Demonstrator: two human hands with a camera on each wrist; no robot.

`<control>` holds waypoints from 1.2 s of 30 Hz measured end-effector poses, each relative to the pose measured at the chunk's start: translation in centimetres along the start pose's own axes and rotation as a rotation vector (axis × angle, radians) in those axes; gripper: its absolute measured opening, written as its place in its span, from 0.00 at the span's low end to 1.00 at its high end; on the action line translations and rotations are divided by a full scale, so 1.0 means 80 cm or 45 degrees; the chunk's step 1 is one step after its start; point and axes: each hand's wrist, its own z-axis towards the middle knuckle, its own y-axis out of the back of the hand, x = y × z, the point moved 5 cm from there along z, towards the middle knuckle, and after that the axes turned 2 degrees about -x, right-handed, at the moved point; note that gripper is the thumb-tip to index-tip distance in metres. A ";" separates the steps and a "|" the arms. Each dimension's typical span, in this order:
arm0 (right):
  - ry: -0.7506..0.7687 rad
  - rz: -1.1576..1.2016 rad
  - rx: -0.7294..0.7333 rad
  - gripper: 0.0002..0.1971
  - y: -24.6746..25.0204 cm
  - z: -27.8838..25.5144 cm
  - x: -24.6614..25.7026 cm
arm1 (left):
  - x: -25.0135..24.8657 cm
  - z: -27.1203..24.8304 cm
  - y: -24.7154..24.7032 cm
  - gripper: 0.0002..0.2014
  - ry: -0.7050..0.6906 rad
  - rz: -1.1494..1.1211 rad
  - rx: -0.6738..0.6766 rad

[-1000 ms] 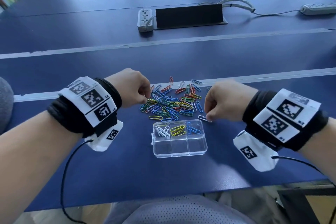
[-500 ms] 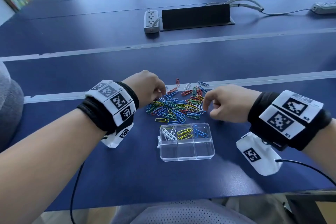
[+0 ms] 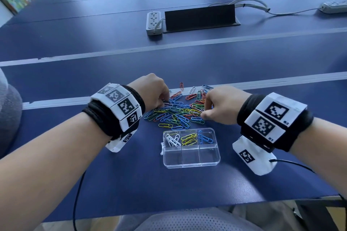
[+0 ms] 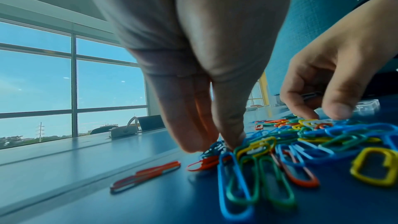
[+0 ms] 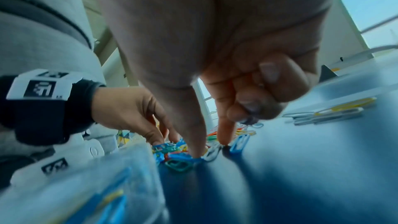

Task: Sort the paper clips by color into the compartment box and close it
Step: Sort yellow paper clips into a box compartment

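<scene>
Picking from the loose paper clip pile point(image 3: 180, 112) just beyond the clear compartment box point(image 3: 190, 147). Left hand point(image 3: 152, 92) pinching a dark blue clip; right hand point(image 3: 221, 107) nipping a white one. Better isolating one colour, lifting clear.

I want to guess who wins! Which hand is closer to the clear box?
The right hand. It is picking at the clip pile just above the clear box, near its blue corner. The left hand is at the pile's far left edge, farther away.
</scene>
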 end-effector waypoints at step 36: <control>-0.178 1.288 0.079 0.10 0.028 0.060 -0.018 | 0.023 -0.002 0.005 0.15 0.458 -1.289 -0.040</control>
